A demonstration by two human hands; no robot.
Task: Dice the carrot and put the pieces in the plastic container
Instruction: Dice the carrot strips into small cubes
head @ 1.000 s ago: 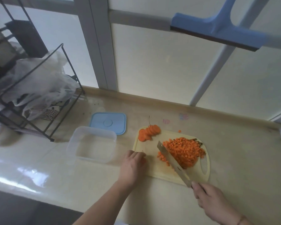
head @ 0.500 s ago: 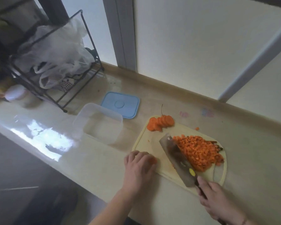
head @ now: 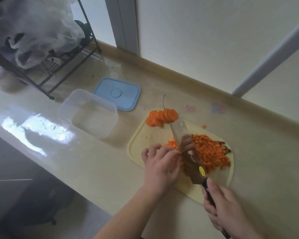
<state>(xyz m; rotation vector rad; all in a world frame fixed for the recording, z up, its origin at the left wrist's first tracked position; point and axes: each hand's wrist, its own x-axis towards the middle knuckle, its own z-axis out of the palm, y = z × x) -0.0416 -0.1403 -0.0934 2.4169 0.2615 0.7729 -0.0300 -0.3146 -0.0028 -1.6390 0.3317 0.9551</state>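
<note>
1. While the right hand (head: 226, 207) wraps its fingers round the dark handle of the cleaver (head: 188, 152), the blade runs up and away from it across the cutting board (head: 136, 149); a yellow sticker sits on the blade close to the handle.
2. Left hand (head: 160, 163) rests on the board just left of the blade, fingers curled, tips against a small cluster of carrot bits (head: 171, 144); whether it pinches any, cannot tell.
3. Diced carrot pile (head: 211, 152) lies on the far side of the blade from the left hand, touching the blade's face; above the right hand.
4. Sliced carrot rounds (head: 160, 117) are fanned in a row at the board's far edge, beyond the left hand, near the blade tip.
5. Plastic container (head: 88, 112), clear, stands on the counter (head: 76, 169) up and left of the left hand, apart from the board; no carrot visible inside.
6. Blue lid (head: 117, 94) lies flat just behind the container.
7. Wire rack (head: 41, 54) with plastic bags stands well off to the far left.
</note>
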